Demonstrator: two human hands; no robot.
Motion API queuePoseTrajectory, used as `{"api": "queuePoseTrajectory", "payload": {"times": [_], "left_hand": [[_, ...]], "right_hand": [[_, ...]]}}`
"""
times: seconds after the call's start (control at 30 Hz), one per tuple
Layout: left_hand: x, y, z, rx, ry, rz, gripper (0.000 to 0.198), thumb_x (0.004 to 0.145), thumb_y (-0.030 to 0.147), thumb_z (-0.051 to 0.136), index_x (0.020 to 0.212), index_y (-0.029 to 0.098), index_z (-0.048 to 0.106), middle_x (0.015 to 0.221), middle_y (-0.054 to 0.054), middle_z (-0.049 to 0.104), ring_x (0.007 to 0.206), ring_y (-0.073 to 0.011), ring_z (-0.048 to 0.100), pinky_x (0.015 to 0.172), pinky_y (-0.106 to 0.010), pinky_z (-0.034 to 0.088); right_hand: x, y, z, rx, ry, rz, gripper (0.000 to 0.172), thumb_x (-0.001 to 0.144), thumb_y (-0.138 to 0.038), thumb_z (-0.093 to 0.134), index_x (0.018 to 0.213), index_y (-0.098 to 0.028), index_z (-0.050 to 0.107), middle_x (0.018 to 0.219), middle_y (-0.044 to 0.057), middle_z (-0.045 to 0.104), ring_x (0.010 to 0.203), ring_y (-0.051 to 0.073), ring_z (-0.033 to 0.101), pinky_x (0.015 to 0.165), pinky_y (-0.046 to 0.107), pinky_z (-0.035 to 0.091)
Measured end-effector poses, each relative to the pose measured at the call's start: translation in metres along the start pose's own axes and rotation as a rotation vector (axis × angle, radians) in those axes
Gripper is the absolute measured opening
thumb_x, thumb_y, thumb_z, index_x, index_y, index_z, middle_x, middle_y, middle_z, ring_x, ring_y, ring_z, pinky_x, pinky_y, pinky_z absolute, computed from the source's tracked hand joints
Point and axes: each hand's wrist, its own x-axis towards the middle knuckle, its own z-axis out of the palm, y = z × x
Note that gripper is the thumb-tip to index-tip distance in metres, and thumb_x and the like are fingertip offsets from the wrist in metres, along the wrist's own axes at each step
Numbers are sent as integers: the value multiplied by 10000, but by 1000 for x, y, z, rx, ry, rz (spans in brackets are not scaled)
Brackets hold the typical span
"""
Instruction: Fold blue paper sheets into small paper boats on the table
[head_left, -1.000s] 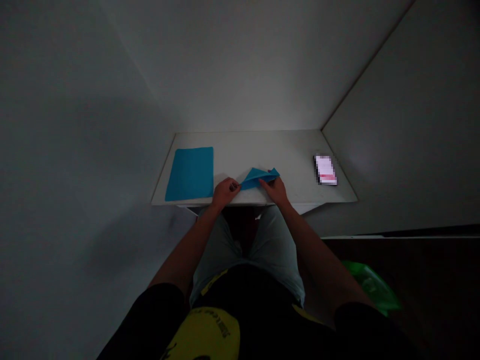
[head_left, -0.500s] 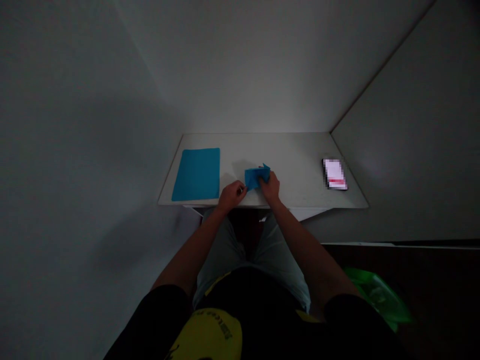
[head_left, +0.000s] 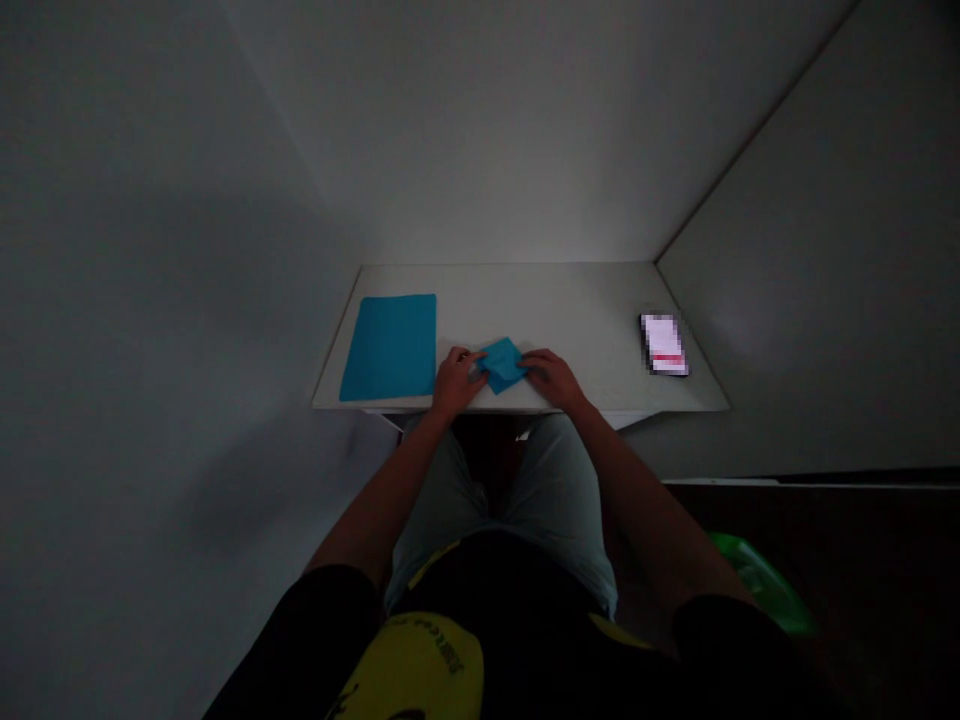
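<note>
A small folded piece of blue paper (head_left: 502,365) lies on the white table (head_left: 540,300) near its front edge, turned like a diamond. My left hand (head_left: 457,382) is closed on its left corner, thumb and fingers pinching there. From the right, my right hand (head_left: 553,376) grips the opposite corner with its fingertips. A larger blue sheet (head_left: 390,347) rests flat on the left part of the table, just left of my left hand.
A phone (head_left: 664,344) with a lit, blurred screen lies at the table's right end. Walls stand behind and at both sides. A green translucent item (head_left: 765,583) is on the dark floor at the lower right.
The small blue paper has come down from a raised, tilted position to lie flatter. My right hand has shifted right, to the paper's right corner; my left hand has moved slightly up and left.
</note>
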Motion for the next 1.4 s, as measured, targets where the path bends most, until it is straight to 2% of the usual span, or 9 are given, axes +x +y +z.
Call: {"api": "queuePoseTrajectory", "payload": {"times": [0.17,0.27,0.47,0.7,0.83,0.97,1.1,1.2,1.4], "left_hand": [[0,0,0,69,-24,102,272,912,224,804,1181,262,799,1464,-122,628,1329,-328,586,1151,-514,490],[-1,1,1,44,-108,158,241,948,184,757,1170,272,790,1428,-88,705,1397,-307,583,1200,-513,445],[1,2,4,40,-139,115,133,1015,280,711,1113,244,794,1180,-90,808,1164,-289,708,1105,-488,503],[6,8,7,-21,-132,26,364,1017,239,677,1380,234,705,1244,-76,736,918,-189,730,971,-369,570],[6,9,10,115,-178,172,325,1038,187,595,1297,255,779,1359,-103,710,1211,-262,680,1068,-427,531],[-2,11,9,180,-287,284,411,1067,238,567,1451,291,703,1549,-75,654,1418,-285,578,1195,-495,439],[-21,11,-1,193,-377,359,761,960,544,756,1634,272,529,1680,-112,531,1570,-349,446,1293,-540,321],[-38,7,-6,178,-411,394,808,914,528,812,1630,274,535,1675,-118,538,1592,-362,424,1298,-552,316],[-42,12,-10,-13,-376,293,388,1036,232,594,1394,278,738,1395,-87,759,1337,-279,673,1150,-489,500]], "right_hand": [[-9,-8,-12,-145,-46,-14,266,970,-289,702,1213,-297,809,1310,92,779,1202,316,715,1079,536,542],[-12,-16,-12,-169,-65,-47,263,1019,-325,656,1243,-309,792,1335,84,776,1221,315,703,1071,527,527],[-14,-10,-4,-199,-28,33,226,1058,-386,619,1128,-258,790,1172,99,810,1092,309,713,1003,481,524],[-13,-7,-2,-216,15,42,389,1081,-314,561,1437,-216,686,1238,128,754,1126,283,679,1028,440,527],[-12,-9,-2,-335,-42,-15,334,1083,-267,547,1316,-274,786,1412,112,721,1257,300,645,1073,483,495],[-16,-13,-3,-408,-154,-16,392,1097,-320,549,1445,-296,728,1482,90,713,1307,316,631,1050,499,478],[-34,-21,-12,-418,-246,-69,725,988,-630,704,1609,-275,584,1596,130,622,1397,376,562,1119,526,421],[-50,-24,-17,-394,-317,-115,1008,809,-704,858,1651,-258,530,1614,156,598,1423,423,531,1152,550,393],[-56,-27,-21,-60,-271,-47,416,992,-316,662,1394,-321,766,1355,74,784,1204,307,690,1061,488,479]]}}
